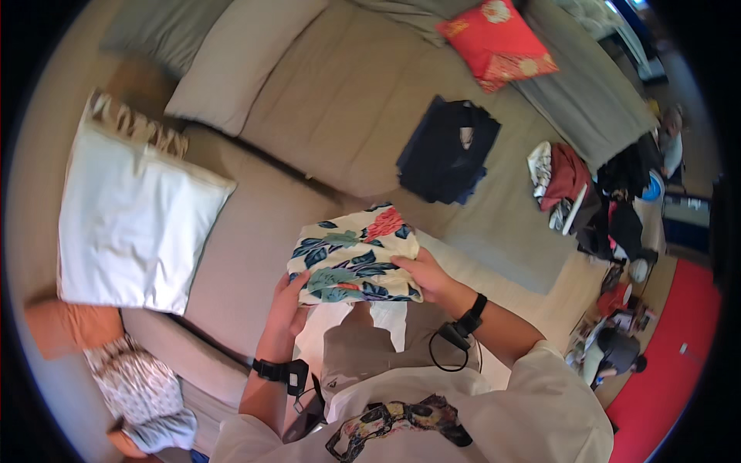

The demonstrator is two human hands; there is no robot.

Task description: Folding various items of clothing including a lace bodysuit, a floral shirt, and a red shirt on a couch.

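Between my two hands is a folded floral cloth point(351, 258), cream with blue-green leaves and a coral flower, held out over the sofa's front edge. My left hand point(291, 299) grips its near left corner, thumb on top. On the right side my right hand point(426, 276) pinches the edge, thumb above and fingers underneath. Whether the cloth is a garment or a cover cannot be made out. Beyond it, a stack of folded dark navy clothes point(449, 150) lies on the sofa seat.
The grey-brown sofa point(324, 131) spreads in front of me. A white cushion point(139, 224) lies left, a red patterned cushion point(498, 42) at the back. A heap of loose clothes point(567, 185) sits at right. A person point(614, 351) bends near clutter beside a red surface point(679, 347).
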